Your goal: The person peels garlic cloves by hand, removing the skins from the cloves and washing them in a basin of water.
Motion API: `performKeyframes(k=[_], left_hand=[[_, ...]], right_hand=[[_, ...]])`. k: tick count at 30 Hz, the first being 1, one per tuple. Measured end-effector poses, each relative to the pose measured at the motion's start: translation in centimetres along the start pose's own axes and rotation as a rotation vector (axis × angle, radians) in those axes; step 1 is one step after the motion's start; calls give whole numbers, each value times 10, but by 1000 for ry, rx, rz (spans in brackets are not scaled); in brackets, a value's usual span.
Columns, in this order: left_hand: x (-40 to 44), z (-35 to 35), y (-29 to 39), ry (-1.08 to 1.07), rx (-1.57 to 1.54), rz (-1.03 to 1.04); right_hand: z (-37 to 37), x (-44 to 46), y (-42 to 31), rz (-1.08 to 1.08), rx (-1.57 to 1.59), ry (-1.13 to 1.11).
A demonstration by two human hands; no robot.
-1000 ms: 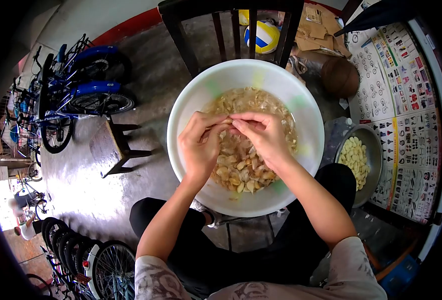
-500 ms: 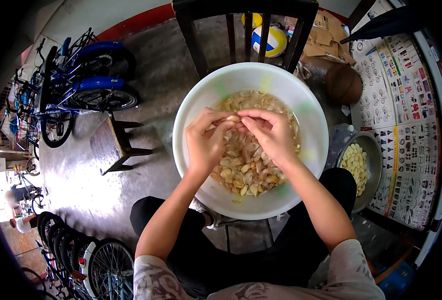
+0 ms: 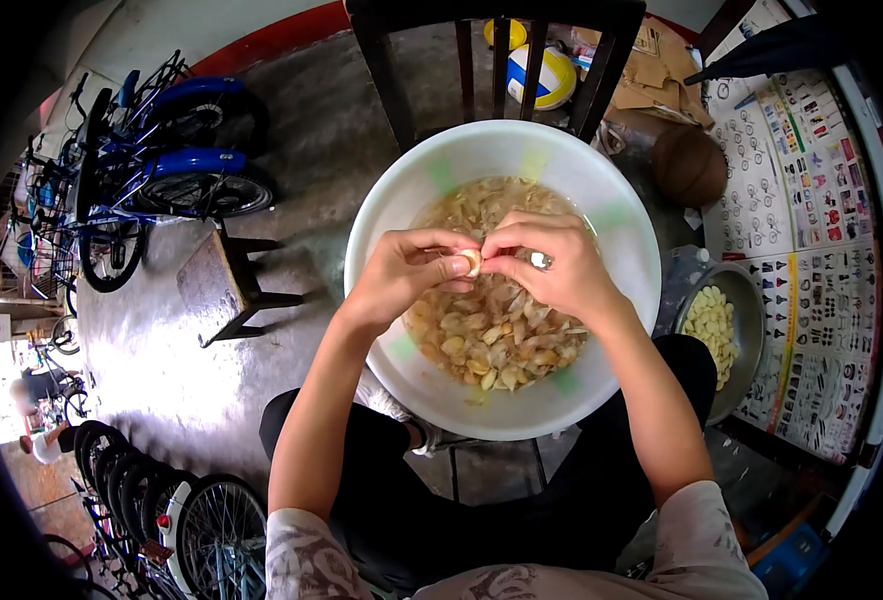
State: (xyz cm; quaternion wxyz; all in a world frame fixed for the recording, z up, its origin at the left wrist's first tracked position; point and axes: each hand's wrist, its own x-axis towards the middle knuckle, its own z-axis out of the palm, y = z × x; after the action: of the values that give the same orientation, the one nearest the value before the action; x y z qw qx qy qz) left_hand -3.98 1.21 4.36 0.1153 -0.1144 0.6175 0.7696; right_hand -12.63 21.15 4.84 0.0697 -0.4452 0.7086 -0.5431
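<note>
Over a large white basin, my left hand pinches a garlic clove between thumb and fingertips. My right hand touches the clove's right side with closed fingertips, and a small shiny object, perhaps a blade, shows at its fingers. Below both hands, unpeeled cloves and loose skins lie in water in the basin. A metal bowl at the right holds many pale peeled cloves.
A dark wooden chair stands behind the basin, with a volleyball beyond it. A low stool and bicycles are at the left. A basketball and a newspaper-covered table are at the right.
My hands have turned and my fingertips moved slightly apart, so the pale clove now shows. The shiny object has come into sight at my right hand.
</note>
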Motion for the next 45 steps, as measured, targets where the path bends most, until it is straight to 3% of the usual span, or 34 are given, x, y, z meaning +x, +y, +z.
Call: performKeyframes(k=[2,12,21,23,30,32,34,35,37,45], left_hand=[[-1,-3,1,-72,-11,-100],[-4,-4,-9,-129,25,-180],[-3,1,-22,-92,-216,-92],[1,-2,-27,-85,-363,-31],[6,8,-21,57,-372,76],[5,15,-20,203,8,335],[8,17,-22,255,5,415],[11,13,-26,270,185,563],[12,15,-24,330,434,777],[12,16,-16,381,831,982]], right_hand=[[0,-2,1,-36,-41,-35],[10,-16,1,-60,-103,-85],[4,-17,-6,-70,-258,-94],[3,-16,-6,-83,-218,-52],[4,-9,-2,20,37,100],[12,-7,-6,229,330,249],[14,-9,-3,352,429,205],[15,-11,-2,473,529,157],[19,-10,-5,500,568,197],[21,-7,-5,559,573,238]])
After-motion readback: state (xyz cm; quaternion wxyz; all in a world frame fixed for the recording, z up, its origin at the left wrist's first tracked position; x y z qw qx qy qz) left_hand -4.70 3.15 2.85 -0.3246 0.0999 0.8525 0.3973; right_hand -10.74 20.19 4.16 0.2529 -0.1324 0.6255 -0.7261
